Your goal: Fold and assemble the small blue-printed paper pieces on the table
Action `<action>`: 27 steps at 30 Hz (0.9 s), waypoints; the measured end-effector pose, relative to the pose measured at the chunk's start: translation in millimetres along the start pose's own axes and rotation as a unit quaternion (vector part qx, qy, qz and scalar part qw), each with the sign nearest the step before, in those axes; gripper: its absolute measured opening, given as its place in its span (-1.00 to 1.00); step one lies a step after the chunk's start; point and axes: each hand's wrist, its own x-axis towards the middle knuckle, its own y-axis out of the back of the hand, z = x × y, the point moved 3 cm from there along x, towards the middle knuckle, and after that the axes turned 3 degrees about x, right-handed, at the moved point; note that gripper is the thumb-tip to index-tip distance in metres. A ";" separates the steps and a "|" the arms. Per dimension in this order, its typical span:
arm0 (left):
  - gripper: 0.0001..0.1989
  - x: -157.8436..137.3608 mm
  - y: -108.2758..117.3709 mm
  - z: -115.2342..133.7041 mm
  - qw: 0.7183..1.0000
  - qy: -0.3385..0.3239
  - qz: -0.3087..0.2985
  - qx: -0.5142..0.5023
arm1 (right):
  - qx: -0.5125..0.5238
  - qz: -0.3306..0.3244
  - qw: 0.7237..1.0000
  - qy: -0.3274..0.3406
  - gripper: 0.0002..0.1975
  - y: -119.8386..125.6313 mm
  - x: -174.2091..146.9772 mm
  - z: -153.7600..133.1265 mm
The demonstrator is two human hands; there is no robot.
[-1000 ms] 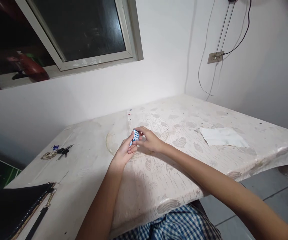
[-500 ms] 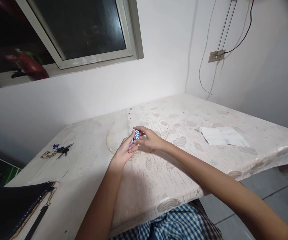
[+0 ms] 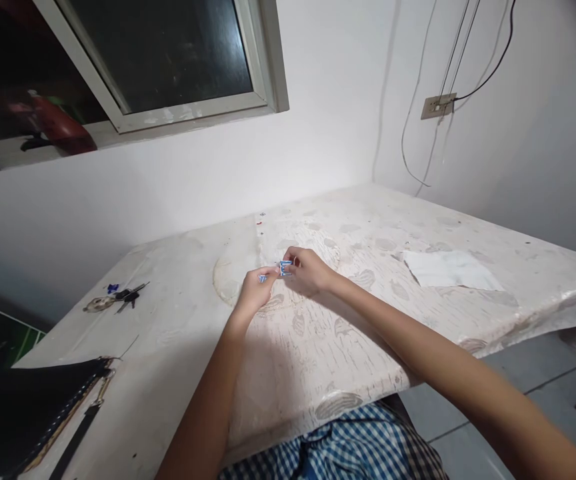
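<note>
Above the middle of the table, my left hand [image 3: 255, 293] and my right hand [image 3: 312, 269] meet with closed fingers. Between their fingertips is a small blue-and-white striped piece [image 3: 285, 268], gripped by my right fingers and touching my left fingertips. A second blue-and-white bit [image 3: 262, 277] pokes out by my left fingers. Whether the two are parts of one packet I cannot tell, since the fingers cover much of it.
A bunch of keys [image 3: 129, 297] and a small blue item [image 3: 113, 288] lie at the left on the patterned tablecloth [image 3: 178, 347]. A black bag [image 3: 33, 407] is at the near left. A white cloth [image 3: 451, 269] lies at the right.
My hands have drawn slightly apart, the right one shifting rightward. The blue-and-white thing, earlier seen as one striped block, now shows as two bits between and beside my fingers.
</note>
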 end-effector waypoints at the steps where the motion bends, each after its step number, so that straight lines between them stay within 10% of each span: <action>1: -0.81 0.6 0.3 -0.9 0.999 -0.018 0.014 0.039 | -0.045 -0.011 0.999 0.016 -0.96 -0.5 -0.5 1.7; 7: -0.92 0.0 -0.9 3.1 0.974 -0.110 0.050 0.194 | -0.108 -0.054 0.993 0.018 -0.90 -6.2 -4.0 5.8; 27: -0.86 -1.0 0.0 4.4 0.984 -0.040 0.003 0.174 | 0.054 0.004 0.997 -0.064 -0.87 -19.4 -5.7 12.6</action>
